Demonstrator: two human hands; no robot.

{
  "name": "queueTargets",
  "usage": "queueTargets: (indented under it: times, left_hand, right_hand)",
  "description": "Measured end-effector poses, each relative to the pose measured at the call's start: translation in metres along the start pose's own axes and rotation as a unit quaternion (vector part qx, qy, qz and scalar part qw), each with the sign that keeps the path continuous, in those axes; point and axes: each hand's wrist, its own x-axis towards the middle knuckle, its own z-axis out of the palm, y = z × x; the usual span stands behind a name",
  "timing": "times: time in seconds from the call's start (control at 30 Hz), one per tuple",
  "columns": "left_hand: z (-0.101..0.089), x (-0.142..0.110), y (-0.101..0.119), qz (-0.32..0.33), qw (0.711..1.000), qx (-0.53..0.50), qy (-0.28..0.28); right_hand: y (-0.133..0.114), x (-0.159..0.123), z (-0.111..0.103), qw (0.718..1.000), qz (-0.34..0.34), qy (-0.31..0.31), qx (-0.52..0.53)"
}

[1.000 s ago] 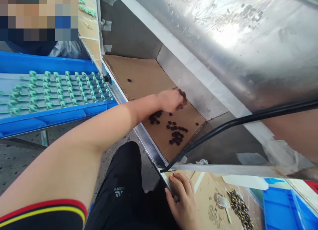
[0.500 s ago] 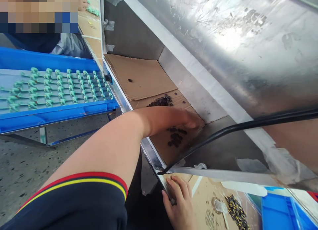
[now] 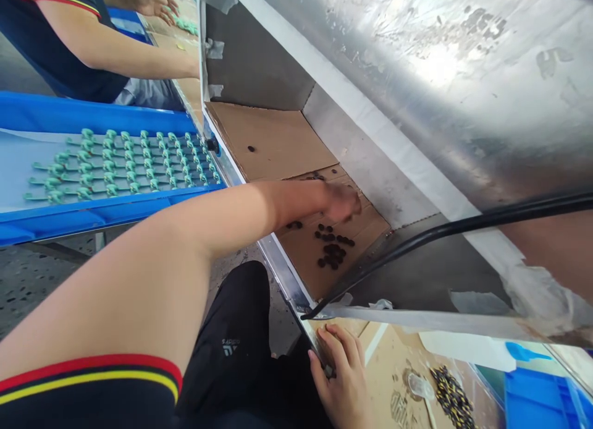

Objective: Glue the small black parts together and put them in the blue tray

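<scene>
We are reaching our left grip (image 3: 341, 201) over a cardboard liner (image 3: 273, 138) inside a steel chute (image 3: 417, 89), its fingers curling down just beside a scatter of dark bean-like pieces (image 3: 330, 250); we cannot tell whether it is clamping any. Our right grip (image 3: 340, 379) is clamping the metal rim (image 3: 282, 280) below, fingers together. A blue tray (image 3: 92, 212) of green moulded pieces (image 3: 115, 166) is sitting to our left, a co-worker's arm (image 3: 130, 55) is stretching beyond it, and speckled beans (image 3: 451, 397) are lying on cardboard near a clear spoon (image 3: 419, 386).
</scene>
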Motion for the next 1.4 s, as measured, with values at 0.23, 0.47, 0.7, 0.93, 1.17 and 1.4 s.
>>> queueTargets:
  times: [0.23,0.47,0.7,0.93,1.17,1.4]
  left_hand:
    - [0.017,-0.022,0.056,0.132,0.983,-0.016,-0.127]
    - [0.007,-0.036,0.054,0.09,0.983,0.101,-0.126]
    - [-0.005,-0.04,0.025,0.019,0.972,0.196,-0.128]
    - [-0.007,-0.048,0.043,0.088,0.991,-0.031,-0.098]
    - [0.014,-0.056,0.045,0.118,0.983,-0.098,-0.103]
    - [-0.001,-0.056,0.026,0.07,0.994,0.043,-0.075]
  right_hand:
    - [0.0,-0.001,0.0,1.0,0.007,-0.008,0.005]
    - [-0.001,-0.001,0.0,1.0,0.003,-0.001,0.009]
    - [-0.002,0.0,-0.002,1.0,0.002,0.003,0.011]
    - [0.0,-0.002,0.0,1.0,0.007,-0.005,0.013]
    - [-0.002,0.0,-0.002,1.0,0.009,-0.004,0.018]
    - [-0.002,0.0,-0.002,1.0,0.011,-0.007,0.014]
